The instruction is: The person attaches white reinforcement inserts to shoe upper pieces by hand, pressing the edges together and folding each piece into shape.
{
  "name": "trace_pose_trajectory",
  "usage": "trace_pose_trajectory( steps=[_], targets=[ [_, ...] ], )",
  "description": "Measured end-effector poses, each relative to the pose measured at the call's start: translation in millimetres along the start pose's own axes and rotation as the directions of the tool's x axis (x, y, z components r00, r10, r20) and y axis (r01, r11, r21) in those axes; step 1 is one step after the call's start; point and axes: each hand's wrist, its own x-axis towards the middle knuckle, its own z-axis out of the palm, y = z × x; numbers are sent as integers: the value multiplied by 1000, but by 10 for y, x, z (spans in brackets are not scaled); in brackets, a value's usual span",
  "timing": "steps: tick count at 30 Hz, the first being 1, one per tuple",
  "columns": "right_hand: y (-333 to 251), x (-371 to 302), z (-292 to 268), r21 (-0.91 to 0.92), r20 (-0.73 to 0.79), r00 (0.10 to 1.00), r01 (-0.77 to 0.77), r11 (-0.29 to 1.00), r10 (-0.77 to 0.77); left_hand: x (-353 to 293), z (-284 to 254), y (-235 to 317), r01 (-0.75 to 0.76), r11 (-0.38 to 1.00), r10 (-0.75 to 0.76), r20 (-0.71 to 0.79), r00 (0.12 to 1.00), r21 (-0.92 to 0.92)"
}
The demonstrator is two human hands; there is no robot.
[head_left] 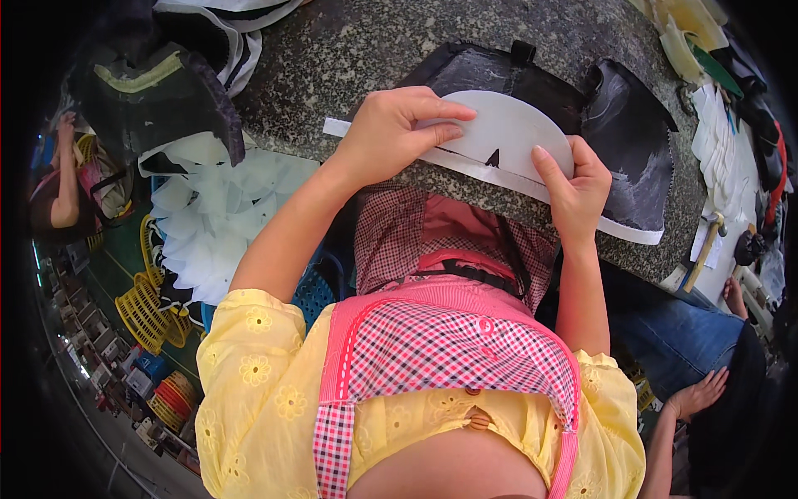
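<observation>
A white half-moon sheet [507, 125] with a small dark notch at its lower edge lies against a black fabric piece [465, 71] with a white band along its near edge. My left hand [399, 129] is closed at the sheet's left end, thumb and index finger over its face. At the right end, my right hand [573, 183] grips the sheet with the thumb in front; its other fingers are partly hidden behind. Just right of that hand spreads another part of black fabric [632, 150], whitish smears on it and a white strip below.
The speckled stone tabletop [332, 50] has a rounded front edge. Left are a black shaped piece [158, 100] and a pile of white pieces [224, 216]. White sheets [716, 150] and a wooden-handled tool [705, 249] lie right. Another person's hand [698, 395] is at lower right.
</observation>
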Motion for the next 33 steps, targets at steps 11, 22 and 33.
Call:
trace_pose_trajectory(
  steps=[11,22,33],
  targets=[
    [11,-14,76,-181,-20,982,181,967,-188,-11,48,22,-26,972,45,-77,996,235],
    [84,15,109,-345,-30,935,322,881,-354,-114,122,-10,-365,515,412,149,899,775],
    [23,67,56,-551,107,925,360,753,-364,-269,268,45,-272,532,154,225,962,802]
  ],
)
